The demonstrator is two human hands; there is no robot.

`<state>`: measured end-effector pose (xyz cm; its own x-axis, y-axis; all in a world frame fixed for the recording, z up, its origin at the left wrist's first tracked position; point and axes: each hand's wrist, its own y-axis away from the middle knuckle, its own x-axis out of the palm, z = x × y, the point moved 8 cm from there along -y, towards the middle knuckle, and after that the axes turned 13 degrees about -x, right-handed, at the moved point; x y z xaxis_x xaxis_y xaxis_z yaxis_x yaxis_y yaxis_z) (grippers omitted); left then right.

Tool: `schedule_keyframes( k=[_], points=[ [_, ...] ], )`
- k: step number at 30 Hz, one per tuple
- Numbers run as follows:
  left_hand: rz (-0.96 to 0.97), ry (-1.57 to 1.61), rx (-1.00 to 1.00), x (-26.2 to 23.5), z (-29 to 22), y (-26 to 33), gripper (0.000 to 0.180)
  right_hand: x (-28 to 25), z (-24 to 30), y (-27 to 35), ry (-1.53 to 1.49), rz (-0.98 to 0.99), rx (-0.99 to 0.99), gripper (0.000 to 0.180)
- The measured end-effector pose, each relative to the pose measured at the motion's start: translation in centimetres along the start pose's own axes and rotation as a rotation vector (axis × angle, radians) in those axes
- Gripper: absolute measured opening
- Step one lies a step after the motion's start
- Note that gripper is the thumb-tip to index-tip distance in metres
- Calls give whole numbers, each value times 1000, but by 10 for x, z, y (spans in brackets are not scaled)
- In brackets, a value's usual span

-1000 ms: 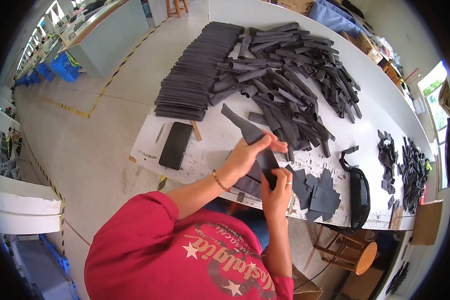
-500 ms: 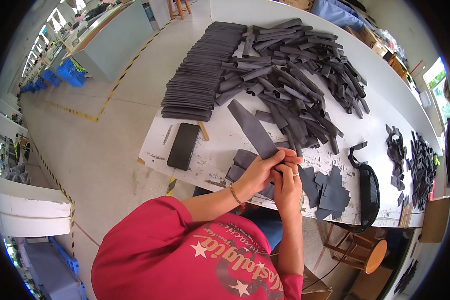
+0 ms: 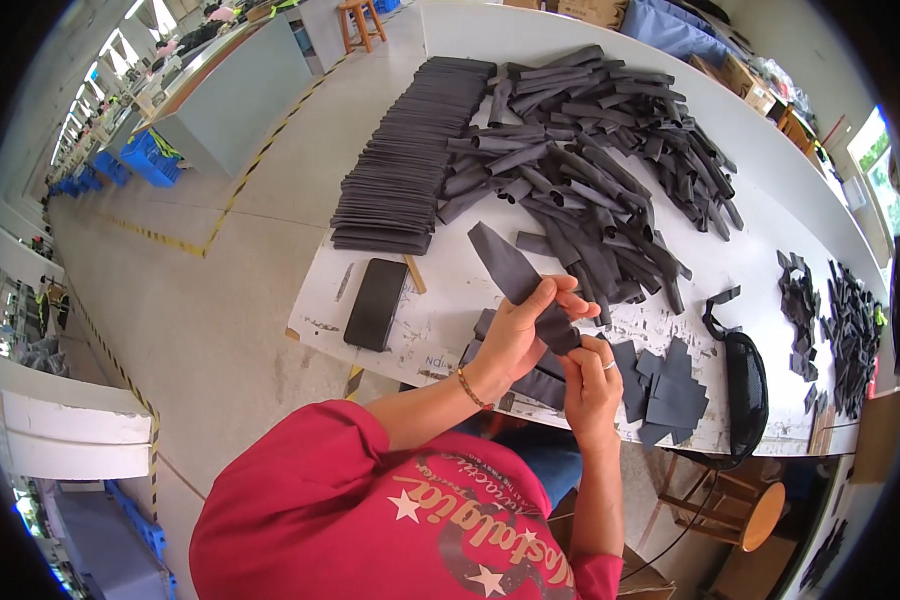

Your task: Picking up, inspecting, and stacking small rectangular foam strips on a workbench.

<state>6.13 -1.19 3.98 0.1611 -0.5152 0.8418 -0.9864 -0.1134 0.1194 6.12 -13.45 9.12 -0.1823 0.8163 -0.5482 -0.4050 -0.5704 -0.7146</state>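
The person in a red shirt stands at the near edge of a white table. The left hand is closed around a long dark grey strip, with the fingers wrapped over its middle. The right hand pinches the lower end of the same strip between thumb and fingers. The strip is held above the near part of the table and it points up and to the left, away from the person.

Under the hands lie some flat grey pieces, and just to the right there is a small heap of square grey pieces. A black pouch lies beside them. To the left of the hands a black phone lies flat on the table. Further away there is a neat stack of flat strips, and next to it a big loose pile of strips. On the far right, small dark scraps lie in two groups.
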Motion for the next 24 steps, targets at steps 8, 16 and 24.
schedule_keyframes(
  k=[8, 16, 24],
  points=[
    [49, 75, -26, 4, 14, 6, 29, 5, -1, -2, -52, -18, 0, 13],
    [96, 121, -61, 1, 24, 6, 29, 14, -3, -3, -87, 5, 20, 12],
    [89, 17, -117, -7, 27, 2, 33, 17, -8, -2, -81, 34, 34, 11]
  ],
)
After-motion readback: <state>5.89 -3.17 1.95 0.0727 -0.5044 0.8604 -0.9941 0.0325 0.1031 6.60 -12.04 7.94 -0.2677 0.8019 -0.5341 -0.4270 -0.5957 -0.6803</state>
